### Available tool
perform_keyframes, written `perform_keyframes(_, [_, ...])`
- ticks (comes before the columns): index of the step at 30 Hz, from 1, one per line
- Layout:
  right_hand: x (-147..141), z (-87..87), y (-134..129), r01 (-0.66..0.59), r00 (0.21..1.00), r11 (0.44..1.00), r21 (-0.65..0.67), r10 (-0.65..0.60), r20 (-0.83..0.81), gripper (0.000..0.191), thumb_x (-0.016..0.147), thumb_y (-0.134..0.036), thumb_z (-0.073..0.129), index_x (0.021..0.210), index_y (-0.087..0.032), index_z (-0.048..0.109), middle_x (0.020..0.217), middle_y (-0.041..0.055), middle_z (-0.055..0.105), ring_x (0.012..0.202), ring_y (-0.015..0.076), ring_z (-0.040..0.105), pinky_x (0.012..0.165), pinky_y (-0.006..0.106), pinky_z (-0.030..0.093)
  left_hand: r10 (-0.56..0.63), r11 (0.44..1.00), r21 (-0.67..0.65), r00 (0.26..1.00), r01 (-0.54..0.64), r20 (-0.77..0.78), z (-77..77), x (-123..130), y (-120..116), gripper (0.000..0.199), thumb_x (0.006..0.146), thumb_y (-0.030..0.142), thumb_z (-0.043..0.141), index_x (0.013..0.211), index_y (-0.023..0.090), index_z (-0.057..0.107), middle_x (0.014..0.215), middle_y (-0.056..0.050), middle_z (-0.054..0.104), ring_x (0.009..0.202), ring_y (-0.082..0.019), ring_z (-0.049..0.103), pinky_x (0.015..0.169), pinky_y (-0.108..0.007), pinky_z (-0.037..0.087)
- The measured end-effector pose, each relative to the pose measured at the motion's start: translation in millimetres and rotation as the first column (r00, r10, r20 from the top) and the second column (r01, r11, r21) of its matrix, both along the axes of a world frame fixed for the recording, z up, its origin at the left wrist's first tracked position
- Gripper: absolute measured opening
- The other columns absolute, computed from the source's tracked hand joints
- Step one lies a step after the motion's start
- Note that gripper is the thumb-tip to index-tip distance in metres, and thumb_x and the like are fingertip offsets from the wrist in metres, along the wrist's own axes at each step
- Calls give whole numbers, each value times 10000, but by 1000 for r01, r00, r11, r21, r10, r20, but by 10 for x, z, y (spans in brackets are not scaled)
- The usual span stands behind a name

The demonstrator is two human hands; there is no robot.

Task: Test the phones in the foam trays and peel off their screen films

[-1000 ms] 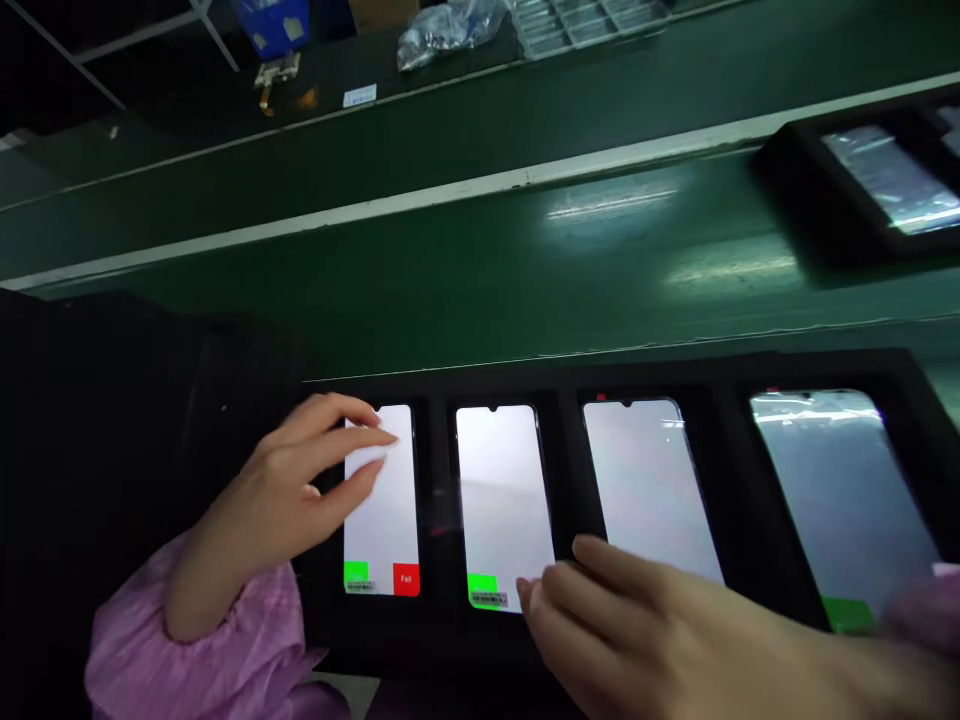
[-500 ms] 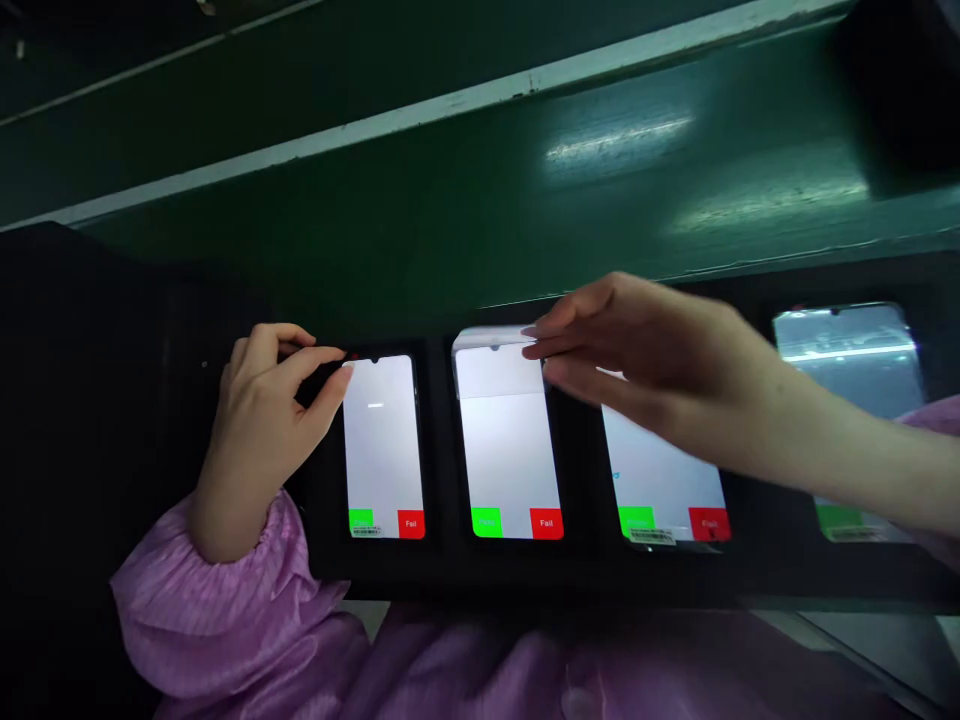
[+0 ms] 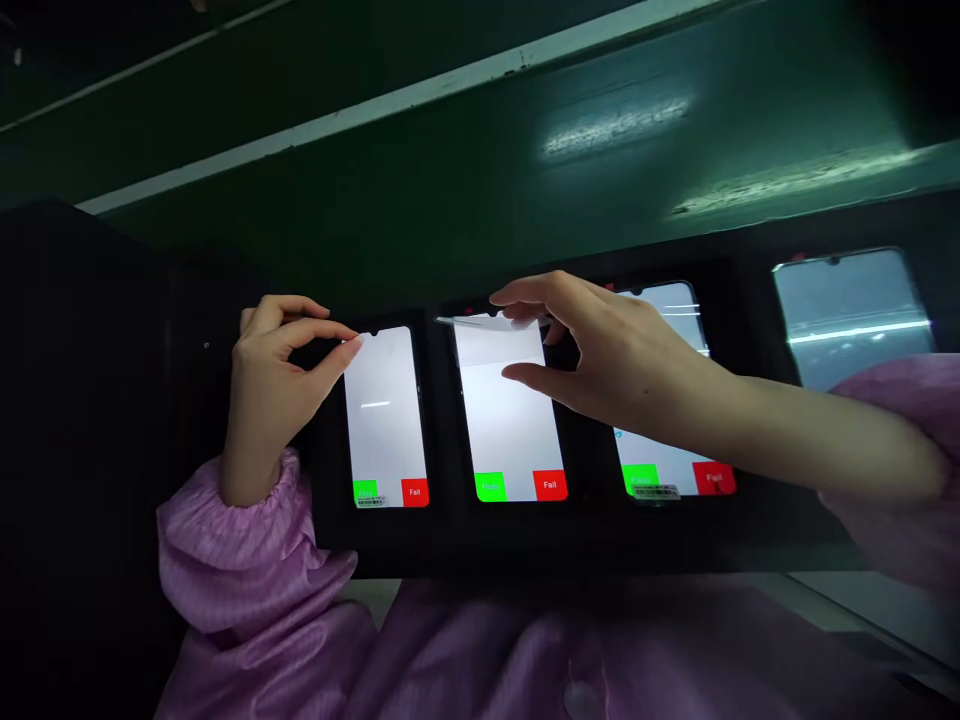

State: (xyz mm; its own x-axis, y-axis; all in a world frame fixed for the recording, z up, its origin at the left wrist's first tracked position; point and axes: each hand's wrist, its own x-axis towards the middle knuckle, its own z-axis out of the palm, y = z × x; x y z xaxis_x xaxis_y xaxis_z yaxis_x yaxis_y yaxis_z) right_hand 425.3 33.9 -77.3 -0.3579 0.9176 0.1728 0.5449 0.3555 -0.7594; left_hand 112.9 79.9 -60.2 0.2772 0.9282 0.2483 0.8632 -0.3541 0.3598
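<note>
My left hand (image 3: pixel 285 370) has its thumb and index fingertip pressed together at the top left corner of the leftmost lit phone screen (image 3: pixel 386 420). Whatever lies in that pinch is too small to make out. Over the top of the second phone screen (image 3: pixel 510 430) is my right hand (image 3: pixel 570 335), its thumb spread away from the fingers. A thin clear film (image 3: pixel 480 340) covers the upper part of this second screen, its top edge raised and sticking out to the left. The right fingers are close to that film; whether they touch it I cannot tell.
A third lit screen (image 3: pixel 667 460) lies partly under my right forearm. A dimmer screen (image 3: pixel 855 310) is at the far right. All rest in a black tray (image 3: pixel 450 545). Green surface (image 3: pixel 420 200) with a pale strip (image 3: pixel 360 110) stretches behind.
My right thumb has parted from its fingers, which earlier were closed at the film's top right corner. The right hand has shifted left over the second screen. My left hand keeps its pinch.
</note>
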Motion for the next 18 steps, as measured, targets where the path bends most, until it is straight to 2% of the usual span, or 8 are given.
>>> perform_keyframes(3, [2, 26, -52, -6, 1000, 1000, -16, 6, -7, 542, 852, -180, 692, 1377, -207, 563, 1401, 118, 664, 1104, 283, 698, 930, 466, 637, -48, 996, -71, 996, 53, 74, 123, -9, -130, 182, 944, 460, 721, 907, 296, 792, 1073, 55, 766, 1092, -200, 717, 853, -386, 612])
perform_keyframes(6, [-8, 25, -116, -56, 998, 998, -10, 56, 12, 700, 812, -174, 746, 1471, -220, 513, 1474, 121, 616, 1201, 312, 671, 966, 479, 635, 1, 988, -154, 989, 22, 151, 281, -13, -393, 111, 934, 408, 761, 945, 301, 790, 1033, 67, 809, 1018, -183, 763, 730, -324, 624])
perform_keyframes(8, [-21, 10, -143, -74, 997, 997, 4, 74, 27, 775, 789, -170, 765, 1511, -200, 484, 1485, 132, 602, 1241, 325, 653, 974, 483, 636, 39, 986, -169, 990, -16, 137, 369, -22, -602, 87, 948, 392, 754, 968, 317, 794, 1031, 81, 817, 997, -176, 778, 719, -300, 639])
perform_keyframes(11, [-37, -13, -154, -60, 997, 998, 10, 60, 49, 755, 823, -183, 737, 1528, -192, 468, 1487, 151, 597, 1207, 310, 662, 946, 475, 641, 21, 991, -133, 994, -6, 109, 451, -65, -889, 58, 969, 377, 745, 987, 339, 785, 1039, 104, 815, 973, -152, 784, 762, -280, 660])
perform_keyframes(13, [-43, -21, -156, -82, 994, 996, 21, 80, 72, 815, 809, -198, 742, 1562, -203, 433, 1502, 145, 582, 1233, 316, 650, 961, 488, 638, -41, 995, -90, 991, 52, 126, 488, -109, -1043, 38, 970, 302, 750, 993, 327, 767, 1021, 102, 809, 964, -137, 784, 815, -272, 667])
perform_keyframes(15, [-46, -20, -163, -104, 990, 994, 32, 100, 100, 889, 780, -211, 752, 1595, -198, 397, 1506, 138, 573, 1281, 330, 628, 992, 509, 630, -141, 986, -67, 979, 152, 145, 525, -156, -1165, 105, 959, 203, 745, 1014, 292, 749, 1015, 83, 801, 964, -129, 781, 846, -256, 667])
perform_keyframes(18, [-54, -9, -180, -78, 990, 997, 27, 74, 119, 834, 835, -228, 695, 1607, -172, 383, 1500, 152, 569, 1262, 314, 642, 979, 493, 637, -328, 934, -83, 928, 346, 178, 578, -230, -1313, 167, 938, 97, 721, 1035, 232, 742, 969, 44, 782, 923, -119, 769, 812, -232, 665])
